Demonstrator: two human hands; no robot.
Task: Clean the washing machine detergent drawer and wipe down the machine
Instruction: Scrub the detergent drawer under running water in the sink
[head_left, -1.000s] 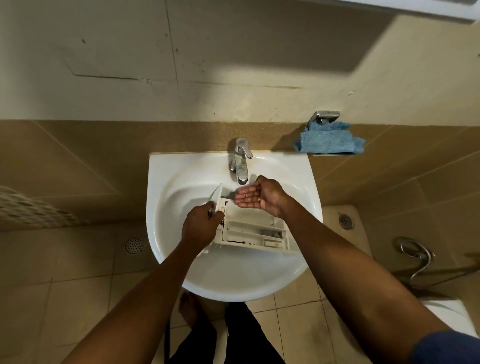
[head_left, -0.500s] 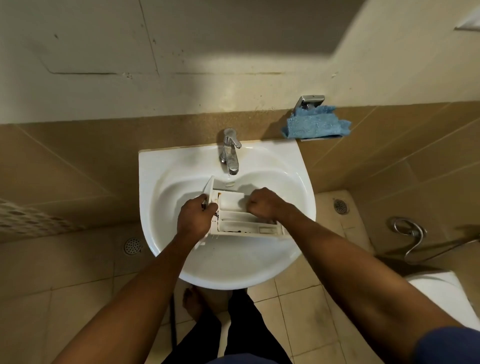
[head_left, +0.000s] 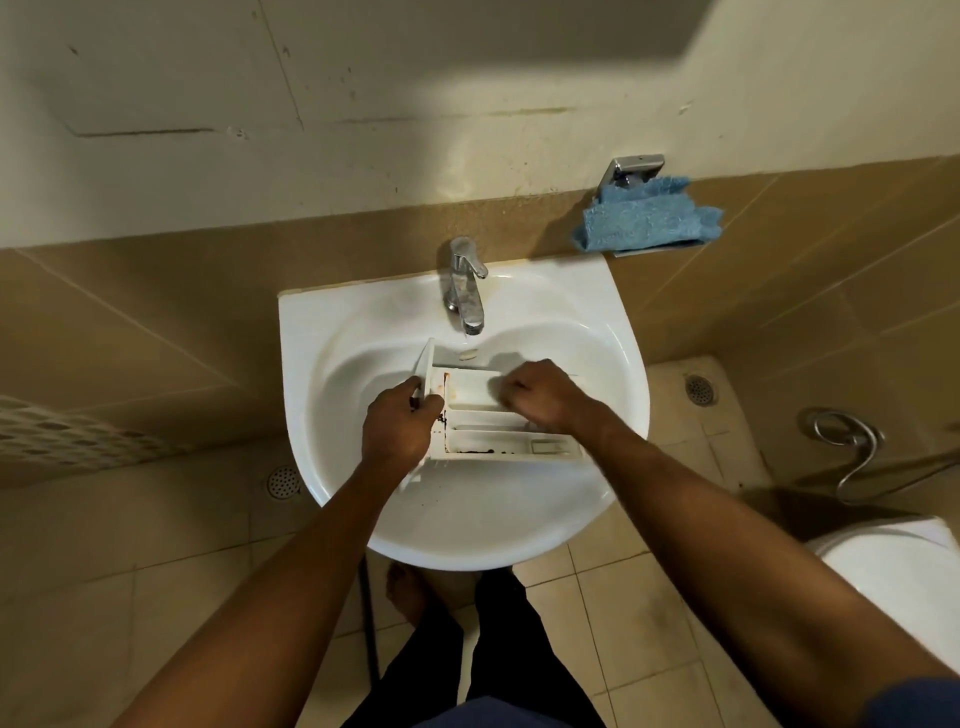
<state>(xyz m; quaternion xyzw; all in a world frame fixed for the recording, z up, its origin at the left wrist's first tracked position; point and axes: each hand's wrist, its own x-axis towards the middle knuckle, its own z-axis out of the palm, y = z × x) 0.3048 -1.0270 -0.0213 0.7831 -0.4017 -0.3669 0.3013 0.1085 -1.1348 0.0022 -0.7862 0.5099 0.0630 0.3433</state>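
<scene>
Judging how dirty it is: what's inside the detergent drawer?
The detergent drawer shows white dividers, dark grime along its left and near walls, and an orange stain back-left. The right hand covers its right rear part.

White basin (head_left: 337, 312) w/ chrome tap (head_left: 464, 291) at back; floor drain (head_left: 283, 482) L; hose (head_left: 875, 439) R, nr toilet (head_left: 893, 571).

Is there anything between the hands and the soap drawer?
Nothing visible. The left hand grips the left end of the drawer over the sink, and the right hand has its curled fingers inside the back compartment.
</scene>
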